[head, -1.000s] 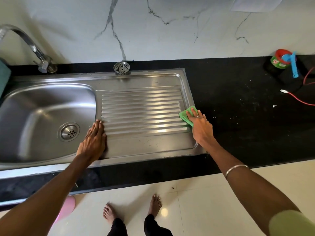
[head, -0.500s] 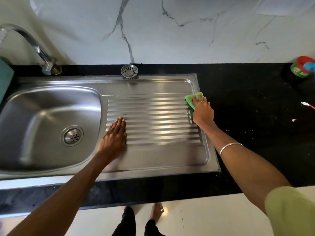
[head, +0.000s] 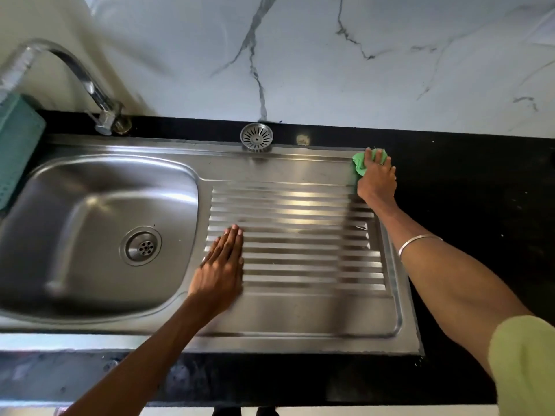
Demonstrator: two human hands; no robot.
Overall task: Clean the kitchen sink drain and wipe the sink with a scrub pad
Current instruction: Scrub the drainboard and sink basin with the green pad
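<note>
A steel sink (head: 90,211) with a ribbed drainboard (head: 300,310) is set in a black counter. The drain (head: 141,246) lies in the basin floor. A loose round drain strainer (head: 256,137) sits on the counter behind the drainboard. My right hand (head: 377,178) presses a green scrub pad (head: 359,165) onto the drainboard's far right corner. My left hand (head: 222,267) rests flat, fingers together, on the left end of the ribs, holding nothing.
A curved chrome tap (head: 90,85) rises at the back left. A teal basket (head: 16,145) stands at the left edge. The black counter (head: 468,205) extends to the right, and a white marble wall (head: 300,55) backs it.
My right hand has slid the scrub pad along the drainboard's right edge from the middle to the far corner. My left hand has shifted from the basin's edge onto the ribs.
</note>
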